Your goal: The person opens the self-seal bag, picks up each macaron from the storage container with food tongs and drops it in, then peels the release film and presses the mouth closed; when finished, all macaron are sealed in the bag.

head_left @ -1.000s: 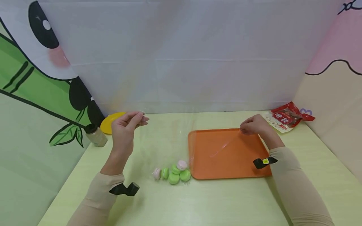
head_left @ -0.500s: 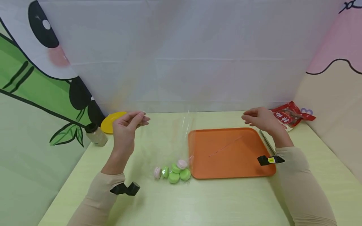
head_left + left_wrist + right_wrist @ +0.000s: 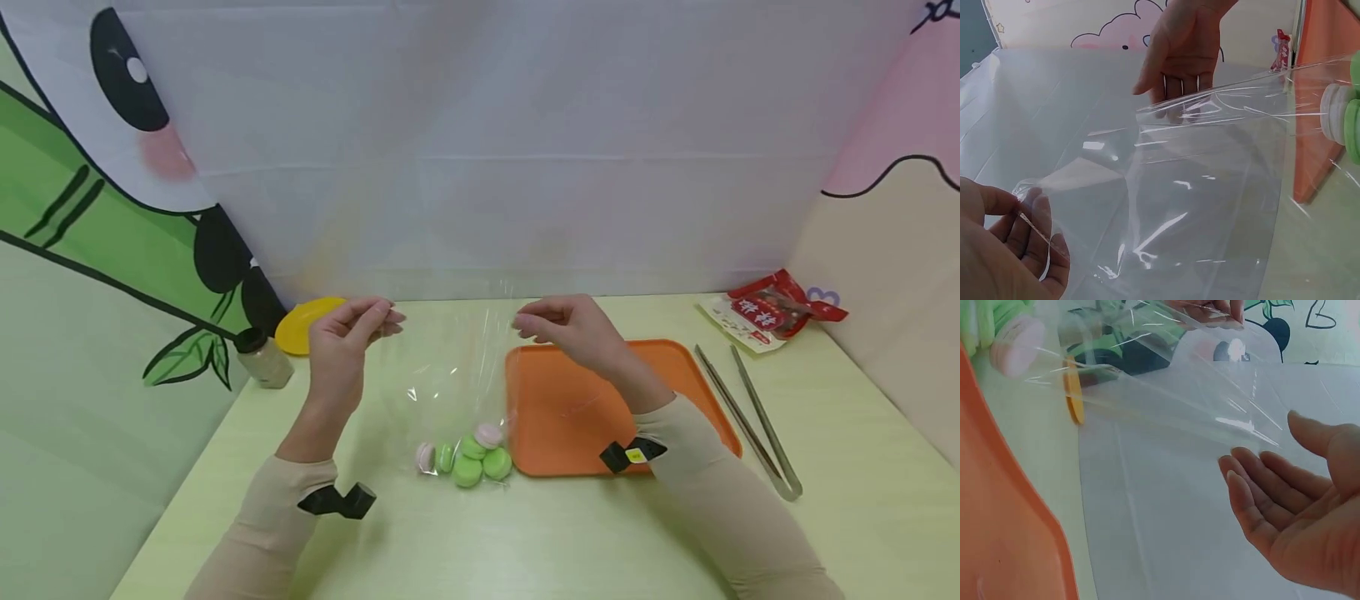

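A clear plastic bag (image 3: 450, 379) stands upright on the table, with several green and pink macarons (image 3: 467, 472) at its bottom. My left hand (image 3: 337, 358) pinches the bag's upper left edge between thumb and fingers, as the left wrist view also shows. At the upper right edge is my right hand (image 3: 577, 333). In the right wrist view its thumb and fingers are spread apart, fingertips close to the film, holding nothing; I cannot tell whether they touch. A thin clear strip (image 3: 583, 407) lies on the orange tray (image 3: 555, 442), partly hidden by the right forearm.
Metal tongs (image 3: 791, 490) lie right of the tray. A red and white snack packet (image 3: 776, 310) is at the back right. Back left are a yellow round dish (image 3: 300, 325) and a dark-lidded jar (image 3: 267, 365). A white backdrop (image 3: 480, 167) rises behind the table.
My right hand let go of the thin strip over the tray, then swung left to the bag's right edge, uncovering the tongs. The left hand kept its pinch and barely moved.
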`<state>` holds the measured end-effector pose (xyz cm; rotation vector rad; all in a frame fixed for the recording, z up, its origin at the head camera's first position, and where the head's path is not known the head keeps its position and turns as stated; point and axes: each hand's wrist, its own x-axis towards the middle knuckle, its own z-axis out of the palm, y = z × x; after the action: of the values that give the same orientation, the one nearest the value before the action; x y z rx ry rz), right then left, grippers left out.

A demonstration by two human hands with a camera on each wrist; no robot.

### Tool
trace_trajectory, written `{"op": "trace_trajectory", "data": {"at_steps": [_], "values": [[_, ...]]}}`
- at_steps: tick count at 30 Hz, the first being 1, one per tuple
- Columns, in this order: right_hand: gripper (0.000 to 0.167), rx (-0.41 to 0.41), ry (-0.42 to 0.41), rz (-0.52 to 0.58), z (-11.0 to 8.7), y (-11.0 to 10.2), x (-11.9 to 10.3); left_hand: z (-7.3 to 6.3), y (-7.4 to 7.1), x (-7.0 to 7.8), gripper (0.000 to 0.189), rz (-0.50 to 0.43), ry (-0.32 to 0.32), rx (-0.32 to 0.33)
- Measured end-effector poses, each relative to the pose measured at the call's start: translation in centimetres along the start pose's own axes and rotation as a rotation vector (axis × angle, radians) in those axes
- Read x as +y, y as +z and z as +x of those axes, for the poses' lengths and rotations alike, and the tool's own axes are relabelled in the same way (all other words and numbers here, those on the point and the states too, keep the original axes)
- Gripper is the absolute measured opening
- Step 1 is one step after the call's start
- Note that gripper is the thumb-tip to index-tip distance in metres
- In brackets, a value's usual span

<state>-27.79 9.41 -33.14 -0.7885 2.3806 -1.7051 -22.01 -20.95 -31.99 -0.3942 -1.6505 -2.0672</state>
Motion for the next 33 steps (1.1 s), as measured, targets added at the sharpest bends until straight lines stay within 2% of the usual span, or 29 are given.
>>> {"op": "trace_trajectory", "data": {"at_steps": [4,8,12,16,18,21,26,29,33], "values": [[0.025,0.082,-0.055,0.087,0.8,0.9,0.0,0.0,-0.1,-0.1,0.011,-0.013,-0.004,-0.012],[0.019,0.086,-0.11,0.128,1.1,1.1,0.0,0.0,-0.3,-0.1,0.015,-0.01,-0.004,-0.019],[0.016,0.102,-0.175,0.107,0.9,0.8,-0.2,0.2,-0.6,0.0,0.022,0.057,0.005,0.0],[0.013,0.179,-0.261,0.065,0.5,0.7,-0.5,0.5,-1.1,0.4,0.022,0.124,0.034,0.048],[0.012,0.224,-0.324,0.039,0.4,0.8,-0.7,0.6,-1.2,0.6,0.02,0.129,0.066,0.069],[0.009,0.298,-0.437,0.022,0.2,1.2,-1.0,0.6,-1.3,0.6,0.017,0.111,0.15,0.078],[0.013,0.377,-0.563,0.097,0.1,2.0,-1.4,0.6,-1.3,0.5,0.013,0.009,0.284,0.055],[0.017,0.391,-0.571,0.126,0.3,2.2,-1.3,0.7,-1.5,0.3,0.012,-0.026,0.3,0.019],[0.017,0.399,-0.521,0.12,0.8,2.2,-0.7,1.2,-2.3,-0.3,0.013,-0.025,0.263,-0.059]]}}
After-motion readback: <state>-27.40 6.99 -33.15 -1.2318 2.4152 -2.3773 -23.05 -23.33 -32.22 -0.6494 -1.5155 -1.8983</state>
